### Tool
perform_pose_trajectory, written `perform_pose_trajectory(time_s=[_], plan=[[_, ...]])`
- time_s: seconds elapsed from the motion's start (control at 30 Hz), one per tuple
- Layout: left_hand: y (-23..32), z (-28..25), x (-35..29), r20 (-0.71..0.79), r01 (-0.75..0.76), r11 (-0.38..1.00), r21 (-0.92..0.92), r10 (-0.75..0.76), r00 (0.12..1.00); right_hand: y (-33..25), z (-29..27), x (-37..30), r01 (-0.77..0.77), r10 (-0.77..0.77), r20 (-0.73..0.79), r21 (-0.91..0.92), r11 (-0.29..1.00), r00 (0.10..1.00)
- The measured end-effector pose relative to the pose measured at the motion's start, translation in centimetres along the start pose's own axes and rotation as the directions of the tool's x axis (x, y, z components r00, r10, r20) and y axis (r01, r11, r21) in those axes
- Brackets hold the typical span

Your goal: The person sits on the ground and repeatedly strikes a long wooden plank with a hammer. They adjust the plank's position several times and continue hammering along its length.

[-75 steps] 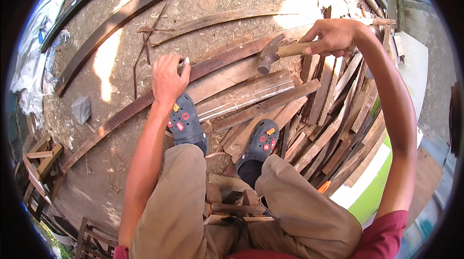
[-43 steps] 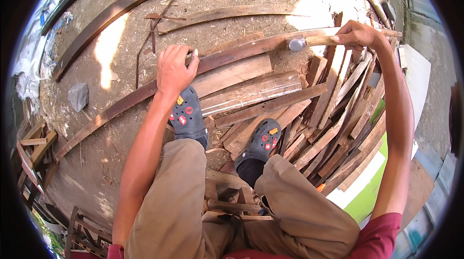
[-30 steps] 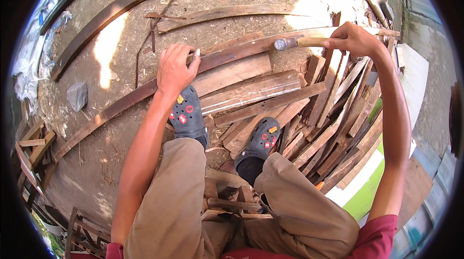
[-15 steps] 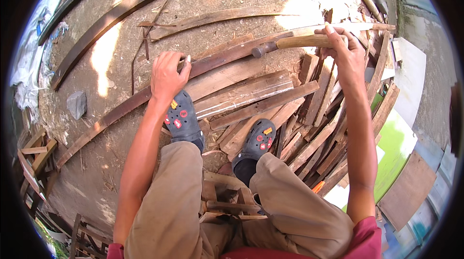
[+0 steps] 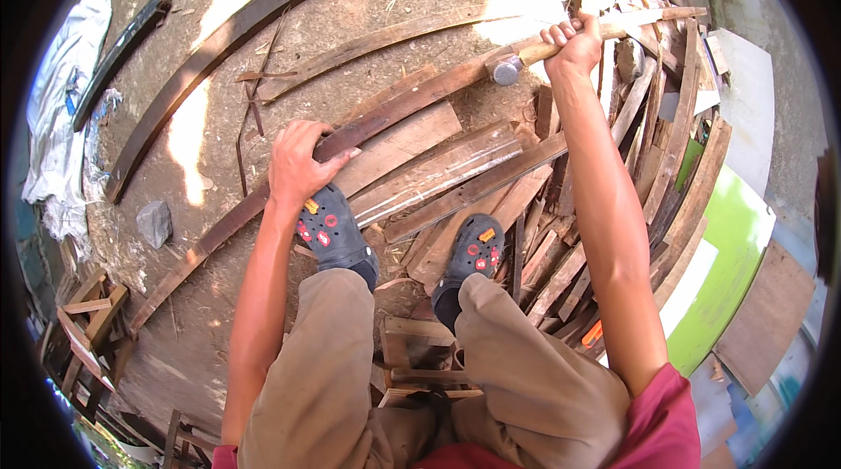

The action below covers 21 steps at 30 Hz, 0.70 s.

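Observation:
A long reddish-brown wooden beam [image 5: 420,101] lies diagonally across the ground in front of my feet. Around its edge, near my left shoe, the fingers of my left hand [image 5: 302,161] are wrapped. My right hand [image 5: 574,47] is closed around the wooden handle of a hammer [image 5: 505,71], above the far right part of the beam. The hammer's metal head points left, over the beam's near edge; whether it touches the wood I cannot tell.
Loose planks [image 5: 438,176] lie under and beside the beam, with a heap of scrap wood [image 5: 561,268] at the right. Green and white boards [image 5: 723,268] lean beyond it. A dark curved beam [image 5: 228,40] and a grey stone [image 5: 155,223] are at the left.
My right hand has turned and moved up and left with the hammer, whose head now sits farther right. My left hand still grips the beam. The view has shifted slightly.

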State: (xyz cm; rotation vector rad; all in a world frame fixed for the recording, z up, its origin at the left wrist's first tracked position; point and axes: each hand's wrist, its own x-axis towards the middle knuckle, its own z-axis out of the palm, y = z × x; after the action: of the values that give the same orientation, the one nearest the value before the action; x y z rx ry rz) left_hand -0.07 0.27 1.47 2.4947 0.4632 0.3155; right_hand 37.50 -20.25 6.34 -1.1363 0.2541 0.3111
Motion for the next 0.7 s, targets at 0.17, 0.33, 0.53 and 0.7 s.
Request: perform_pose_trajectory(time_s=[0.17, 0.33, 0.53, 0.7], plan=[[-0.5, 0.2, -0.4, 0.005, 0.014, 1.000, 0.014, -0.014, 1.000, -0.7, -2.2, -0.9, -0.105, 0.104, 0.014, 0.134, 0.985, 0.994], [-0.2, 0.1, -0.4, 0.009, 0.027, 1.000, 0.011, -0.027, 1.000, 0.3, -2.4, -4.4, -0.197, 0.175, 0.164, 0.133, 0.971, 0.971], [-0.3, 0.1, -0.4, 0.006, 0.024, 1.000, 0.014, -0.024, 1.000, 1.4, 0.4, -4.6, -0.095, 0.095, -0.009, 0.037, 0.995, 0.995], [-0.3, 0.0, -0.4, 0.016, 0.038, 0.999, -0.003, -0.038, 0.999, 1.1, 1.4, -2.5, 0.008, -0.010, -0.068, -0.028, 1.000, 0.998]])
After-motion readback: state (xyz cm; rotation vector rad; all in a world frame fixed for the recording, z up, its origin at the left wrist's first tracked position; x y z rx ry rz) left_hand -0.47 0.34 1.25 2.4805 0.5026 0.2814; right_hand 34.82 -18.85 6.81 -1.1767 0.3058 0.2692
